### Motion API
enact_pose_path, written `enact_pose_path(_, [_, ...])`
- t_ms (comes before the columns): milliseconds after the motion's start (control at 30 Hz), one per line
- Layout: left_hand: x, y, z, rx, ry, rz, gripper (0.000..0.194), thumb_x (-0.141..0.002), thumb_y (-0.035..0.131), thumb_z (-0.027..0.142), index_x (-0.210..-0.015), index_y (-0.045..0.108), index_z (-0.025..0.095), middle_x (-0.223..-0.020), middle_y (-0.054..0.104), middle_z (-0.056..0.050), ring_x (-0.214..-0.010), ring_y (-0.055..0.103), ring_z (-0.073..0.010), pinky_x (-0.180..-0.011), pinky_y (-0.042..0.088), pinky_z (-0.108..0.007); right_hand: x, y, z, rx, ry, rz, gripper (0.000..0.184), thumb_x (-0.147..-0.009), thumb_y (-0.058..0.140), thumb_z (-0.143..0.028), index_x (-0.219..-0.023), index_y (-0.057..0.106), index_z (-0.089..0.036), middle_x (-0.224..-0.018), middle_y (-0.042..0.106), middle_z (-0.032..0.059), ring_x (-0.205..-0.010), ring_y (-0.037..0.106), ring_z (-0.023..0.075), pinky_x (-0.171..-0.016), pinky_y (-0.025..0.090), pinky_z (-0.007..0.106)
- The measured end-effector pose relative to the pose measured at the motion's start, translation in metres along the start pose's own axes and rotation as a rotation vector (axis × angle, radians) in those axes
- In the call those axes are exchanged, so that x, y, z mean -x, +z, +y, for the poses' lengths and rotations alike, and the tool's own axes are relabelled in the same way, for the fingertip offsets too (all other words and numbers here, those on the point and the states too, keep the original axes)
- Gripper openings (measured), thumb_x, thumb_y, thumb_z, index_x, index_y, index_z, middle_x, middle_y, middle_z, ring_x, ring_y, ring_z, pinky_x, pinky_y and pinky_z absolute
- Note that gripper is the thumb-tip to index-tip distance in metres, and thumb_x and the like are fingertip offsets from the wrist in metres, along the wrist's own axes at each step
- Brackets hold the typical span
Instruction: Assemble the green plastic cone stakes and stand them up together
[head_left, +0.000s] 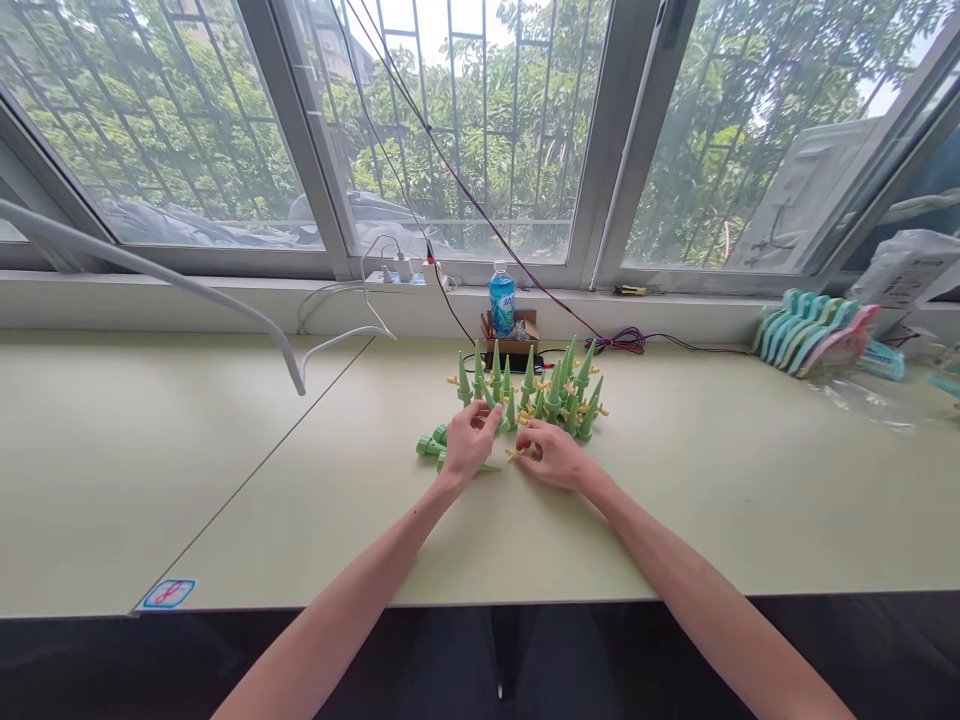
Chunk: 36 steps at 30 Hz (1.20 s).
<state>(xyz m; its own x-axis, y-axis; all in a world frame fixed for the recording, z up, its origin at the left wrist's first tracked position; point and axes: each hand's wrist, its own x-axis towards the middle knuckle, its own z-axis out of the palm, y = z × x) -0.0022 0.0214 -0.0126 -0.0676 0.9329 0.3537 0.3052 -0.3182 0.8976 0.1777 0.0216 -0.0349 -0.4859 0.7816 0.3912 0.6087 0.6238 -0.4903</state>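
My left hand [471, 442] is closed at the near left edge of a group of green plastic spikes [553, 395]. Its thumb and fingers come together at a tilted green spike [487, 392], partly hidden by the fingertips. My right hand [555, 456] pinches a small yellow valve piece [514, 455] just above the table. Most spikes stand point up, several with yellow valves on their sides. More green spikes [429, 447] lie flat beside and beneath my left hand, with one pale tip poking out toward the right.
Behind the spikes are a black device [514, 362], a small cardboard box [529, 325] and a blue-liquid bottle [502, 300]. Bundled cable [622, 340] lies by the wall. Pastel hangers [810, 330] are at right. A white curved bar [225, 300] crosses the left.
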Motion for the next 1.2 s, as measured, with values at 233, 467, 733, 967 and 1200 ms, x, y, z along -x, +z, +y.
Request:
enact_pose_path(233, [-0.0005,-0.0018,0.0020,-0.012,-0.034,0.043,0.034,-0.081,0.060,0.053,-0.081,0.062,0.018,-0.077,0.066,-0.004,-0.047,0.058,-0.0127,-0.041,0.047,-0.025,-0.0028,0.0005,-0.0015,-0.048,-0.020,0.072,0.007,-0.085,0.061,-0.021,-0.079,0.064,-0.018,-0.078,0.055,0.0020,-0.060,0.048,0.0119,-0.061,0.041,0.026])
enact_pose_path(467, [-0.0008,-0.0017,0.0001,0.011,-0.023,0.025,0.034,-0.080,0.061,0.051,-0.071,0.058,0.018,-0.074,0.066,-0.004,-0.058,0.066,-0.0175,-0.046,0.055,-0.027,-0.0032,-0.0021,-0.0062,-0.153,-0.033,0.244,0.015,-0.090,0.057,-0.028,-0.086,0.066,-0.018,-0.081,0.057,0.0039,-0.055,0.046,0.0115,-0.059,0.043,0.027])
enact_pose_path(733, [0.0009,0.0015,-0.0047,-0.016,0.020,-0.043,0.033,-0.079,0.063,0.048,-0.068,0.062,0.017,-0.066,0.065,-0.003,-0.061,0.068,-0.0187,-0.047,0.057,-0.026,-0.0035,-0.0020,-0.0053,-0.168,-0.032,0.315,0.014,-0.090,0.058,-0.030,-0.086,0.065,-0.017,-0.082,0.056,0.0031,-0.053,0.045,0.0096,-0.057,0.042,0.026])
enact_pose_path(967, [0.0024,0.0005,0.0002,-0.028,0.039,-0.043,0.032,-0.079,0.064,0.048,-0.069,0.063,0.018,-0.069,0.068,-0.003,-0.060,0.068,-0.0180,-0.046,0.056,-0.025,-0.0033,-0.0013,-0.0051,-0.162,-0.039,0.311,0.013,-0.089,0.059,-0.027,-0.085,0.064,-0.017,-0.080,0.055,0.0025,-0.053,0.045,0.0096,-0.055,0.042,0.026])
enact_pose_path(1200, [0.0025,0.0011,0.0018,-0.017,0.062,-0.050,0.030,-0.077,0.065,0.047,-0.071,0.064,0.018,-0.072,0.068,-0.003,-0.065,0.069,-0.0192,-0.044,0.056,-0.024,-0.0033,-0.0012,-0.0046,-0.163,-0.045,0.310,0.011,-0.088,0.059,-0.026,-0.084,0.064,-0.017,-0.079,0.055,0.0019,-0.052,0.044,0.0093,-0.055,0.041,0.026])
